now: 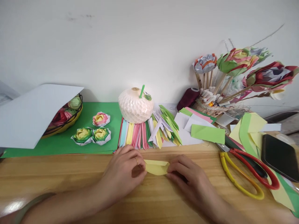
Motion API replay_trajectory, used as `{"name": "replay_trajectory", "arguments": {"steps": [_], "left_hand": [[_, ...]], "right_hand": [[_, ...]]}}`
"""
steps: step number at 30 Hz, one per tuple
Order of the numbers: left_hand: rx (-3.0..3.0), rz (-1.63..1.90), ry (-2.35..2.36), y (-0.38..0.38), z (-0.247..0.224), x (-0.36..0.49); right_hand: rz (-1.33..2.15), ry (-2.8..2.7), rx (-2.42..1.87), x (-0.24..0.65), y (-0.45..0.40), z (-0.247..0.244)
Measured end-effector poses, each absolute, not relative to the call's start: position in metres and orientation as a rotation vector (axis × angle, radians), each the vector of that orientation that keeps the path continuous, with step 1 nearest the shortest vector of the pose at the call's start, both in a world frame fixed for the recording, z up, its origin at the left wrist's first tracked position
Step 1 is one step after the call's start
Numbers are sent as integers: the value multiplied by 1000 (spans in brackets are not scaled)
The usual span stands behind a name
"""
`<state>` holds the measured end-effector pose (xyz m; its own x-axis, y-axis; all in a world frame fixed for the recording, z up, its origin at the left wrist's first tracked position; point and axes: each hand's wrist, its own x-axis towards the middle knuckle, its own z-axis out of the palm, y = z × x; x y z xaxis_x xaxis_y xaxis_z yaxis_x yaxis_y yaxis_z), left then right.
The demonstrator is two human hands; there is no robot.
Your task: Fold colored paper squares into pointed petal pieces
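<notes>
A small strip of yellow paper (157, 168), with folded edges, is stretched between my hands just above the wooden table. My left hand (127, 166) pinches its left end between thumb and fingers. At the right end, my right hand (187, 172) grips the paper the same way. Just beyond them lies a row of folded paper strips (137, 135) in several colours, with loose green, white and yellow folded pieces (163, 127) heaped at its right side.
Red-and-yellow-handled scissors (247, 165) and a black phone (279, 155) lie right. Three paper flowers (101, 135) rest on green card (93, 109), beside a basket (67, 126) partly under white paper (39, 115). A white ball-shaped coconut-like container (135, 107) and paper flowers on sticks (235, 62) stand behind.
</notes>
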<state>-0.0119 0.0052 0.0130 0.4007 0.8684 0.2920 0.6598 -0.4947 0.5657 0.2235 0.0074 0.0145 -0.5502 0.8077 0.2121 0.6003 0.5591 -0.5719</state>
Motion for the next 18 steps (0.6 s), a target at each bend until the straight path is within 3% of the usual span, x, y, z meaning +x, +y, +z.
{"name": "replay_trajectory", "arguments": {"steps": [18], "left_hand": [[2247, 898, 1361, 4, 10, -3]], "right_hand": [[726, -2243, -1247, 210, 5, 15]]}}
